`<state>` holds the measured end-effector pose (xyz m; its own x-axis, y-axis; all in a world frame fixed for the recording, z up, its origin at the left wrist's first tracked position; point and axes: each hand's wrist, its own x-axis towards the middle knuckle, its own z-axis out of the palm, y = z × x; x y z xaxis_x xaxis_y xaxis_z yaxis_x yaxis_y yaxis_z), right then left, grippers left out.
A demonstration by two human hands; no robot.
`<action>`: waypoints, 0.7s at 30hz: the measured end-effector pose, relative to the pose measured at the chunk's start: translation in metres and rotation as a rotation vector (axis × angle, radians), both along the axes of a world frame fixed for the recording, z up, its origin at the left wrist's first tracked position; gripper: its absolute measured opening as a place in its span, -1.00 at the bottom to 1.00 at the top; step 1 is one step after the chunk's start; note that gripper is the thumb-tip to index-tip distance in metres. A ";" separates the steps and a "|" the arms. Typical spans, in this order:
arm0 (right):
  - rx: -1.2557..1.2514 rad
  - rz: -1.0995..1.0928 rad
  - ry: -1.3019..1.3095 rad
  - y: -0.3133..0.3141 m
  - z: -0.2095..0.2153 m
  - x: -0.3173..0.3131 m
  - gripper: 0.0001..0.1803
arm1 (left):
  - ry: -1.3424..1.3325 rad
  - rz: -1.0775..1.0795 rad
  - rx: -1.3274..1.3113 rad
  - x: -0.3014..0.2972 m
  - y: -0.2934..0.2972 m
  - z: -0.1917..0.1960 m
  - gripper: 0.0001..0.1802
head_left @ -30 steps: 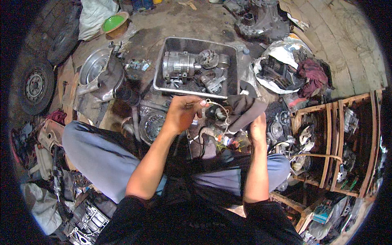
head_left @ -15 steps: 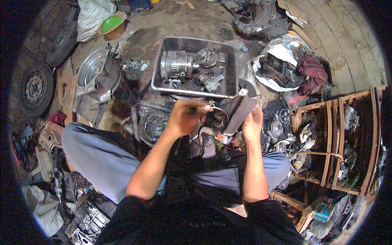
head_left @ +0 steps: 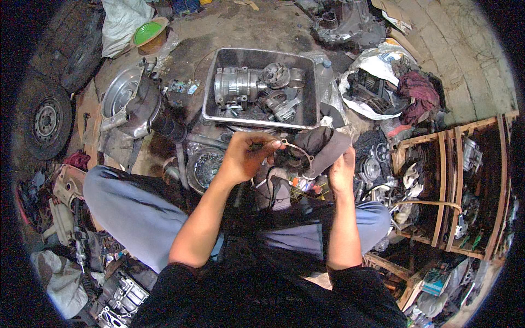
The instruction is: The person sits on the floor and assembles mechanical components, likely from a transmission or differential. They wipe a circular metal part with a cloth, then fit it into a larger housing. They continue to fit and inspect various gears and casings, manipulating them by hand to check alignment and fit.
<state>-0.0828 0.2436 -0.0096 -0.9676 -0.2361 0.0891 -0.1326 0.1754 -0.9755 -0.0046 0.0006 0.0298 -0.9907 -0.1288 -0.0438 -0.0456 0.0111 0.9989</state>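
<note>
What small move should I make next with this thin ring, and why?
Probably wipe the grey cloth lightly along the thin ring: your left hand pinches the ring at one edge, leaving much of its rim free, and your right hand holds the cloth right beside it.

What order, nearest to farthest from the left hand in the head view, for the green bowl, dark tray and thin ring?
1. Thin ring: held in the left hand.
2. Dark tray: just beyond the hand.
3. Green bowl: well beyond, toward the upper left.
</note>
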 end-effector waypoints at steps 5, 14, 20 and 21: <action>-0.024 0.056 0.004 -0.016 0.013 0.006 -0.73 | -0.019 0.004 -0.004 0.002 0.000 0.004 -0.85; 0.123 0.119 0.082 -0.030 0.032 0.017 -0.90 | 0.121 0.038 -0.088 0.004 0.006 -0.008 -0.91; 0.371 0.033 0.489 -0.038 0.029 0.020 -0.86 | 0.434 0.193 -0.444 0.006 0.019 -0.005 -0.90; 0.343 0.011 0.503 -0.036 0.025 0.020 -0.88 | 0.454 0.249 -0.408 0.007 0.021 -0.002 -0.90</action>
<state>-0.0624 0.2077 0.0153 -0.8237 -0.3425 0.4519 -0.5666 0.4647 -0.6805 0.0025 0.0218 0.0275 -0.8378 -0.2741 0.4722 0.3294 0.4362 0.8374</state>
